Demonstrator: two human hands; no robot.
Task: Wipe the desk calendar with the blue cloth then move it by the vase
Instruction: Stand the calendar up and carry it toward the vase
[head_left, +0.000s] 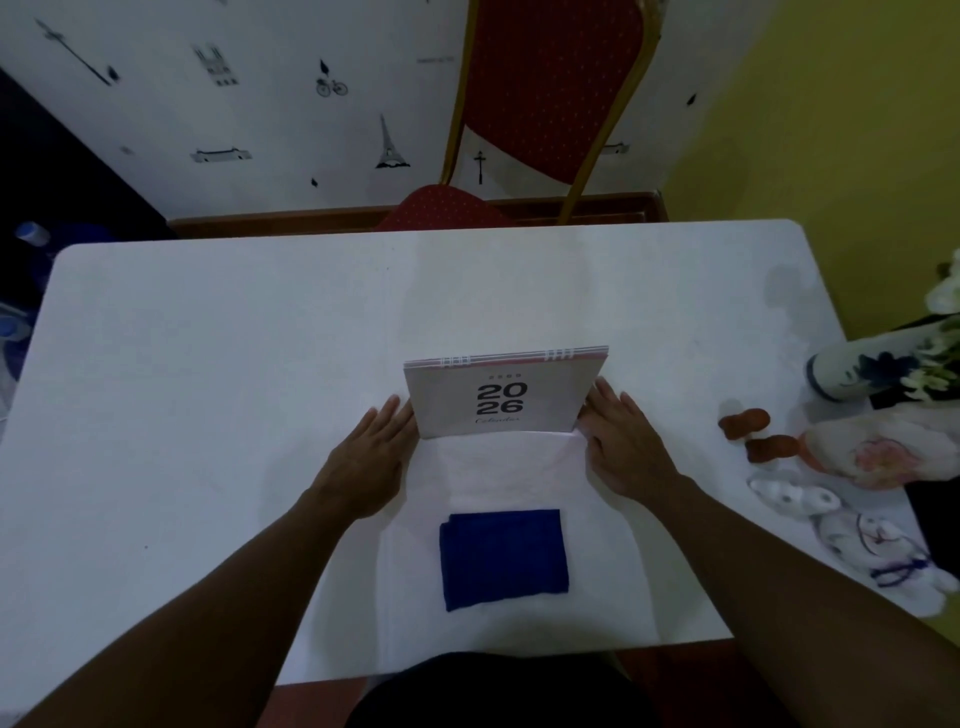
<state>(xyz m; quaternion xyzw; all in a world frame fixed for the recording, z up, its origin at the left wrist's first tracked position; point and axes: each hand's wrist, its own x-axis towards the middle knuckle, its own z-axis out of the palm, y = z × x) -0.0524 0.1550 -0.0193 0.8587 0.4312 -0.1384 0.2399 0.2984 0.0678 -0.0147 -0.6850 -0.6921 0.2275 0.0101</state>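
A desk calendar (501, 397) marked 2026 stands upright at the middle of the white table (208, 389), its spiral binding on top. My left hand (371, 460) lies flat against its left edge and my right hand (623, 441) against its right edge, fingers extended. Whether they grip it or only touch it is unclear. A folded blue cloth (503, 558) lies flat on the table just in front of the calendar, between my forearms, untouched. A white vase with blue pattern and white flowers (872, 366) stands at the table's right edge.
Plush toys (878, 452) and a white stuffed rabbit (872, 540) lie at the right, in front of the vase, with two brown toy feet (748, 423) nearby. A red chair (540, 93) stands behind the table's far edge.
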